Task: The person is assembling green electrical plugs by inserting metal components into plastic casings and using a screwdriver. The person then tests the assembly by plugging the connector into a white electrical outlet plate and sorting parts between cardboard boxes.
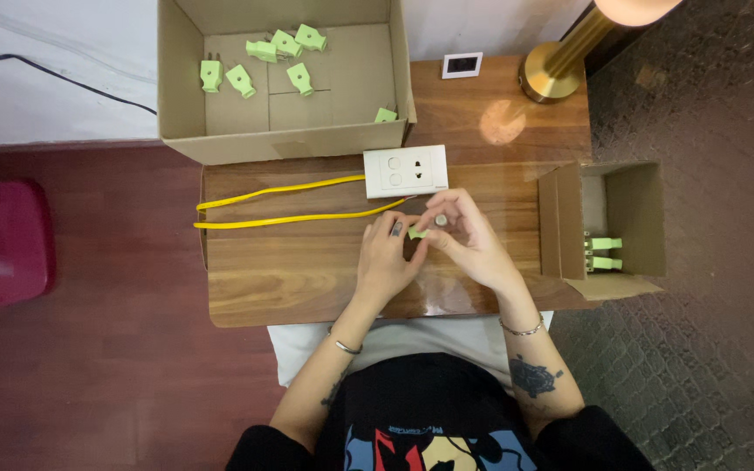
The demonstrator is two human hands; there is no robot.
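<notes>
1. Nearest the camera, at 6 o'clock, sits the person's lap in a dark top, with both forearms running up toward the table (307,279).
2. Left hand (387,257) and right hand (464,240) meet just past the table's near edge, close to the frame's middle, fingers curled inward and touching.
3. Between them sits a small green plug (417,233). The left fingertips pinch it from 9 o'clock; the right hand closes over it from 3 o'clock, thumb and forefinger bent around its far end.
4. Both hands are closed on the plug. The left seems to bear it and the right to work it, though the fingers hide most of it, so I cannot tell for sure which grips harder.
5. Its long axis seems to lie left to right, across the body, but too little shows to be certain.
6. Just beyond, at 12 o'clock from the hands, lies a white socket (405,171), near but apart from the fingers.
7. A yellow cable (281,203) runs from the socket toward 9 o'clock in two strands.
8. At 3 o'clock stands a small box (634,214) with green plugs inside.
9. Farthest, at 11 o'clock, a big box (176,96) holds loose green plugs.
10. A brass lamp (560,61) stands at 1 o'clock.
</notes>
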